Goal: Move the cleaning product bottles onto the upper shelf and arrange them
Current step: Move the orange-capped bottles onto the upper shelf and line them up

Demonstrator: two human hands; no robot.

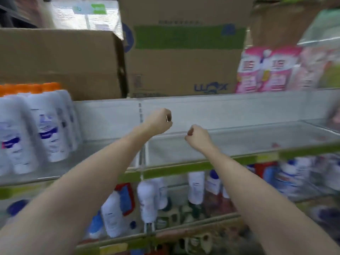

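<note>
White bottles with orange caps (42,126) are already standing packed together at the left end of the upper shelf (239,144), leaning a bit thanks to the wide lens. More white bottles (150,197) are down on the lower shelf (165,234), mixed in with blue and red stuff, all pretty blurry. Both arms reach out over the bare middle of the upper shelf. Left hand (159,121) has its fingers clenched into a fist, maybe around something small, can't tell. Right hand (197,135) is clenched too, holding nothing I can see. Cardboard boxes (184,61) and pink packs (265,70) sit on top behind.
</note>
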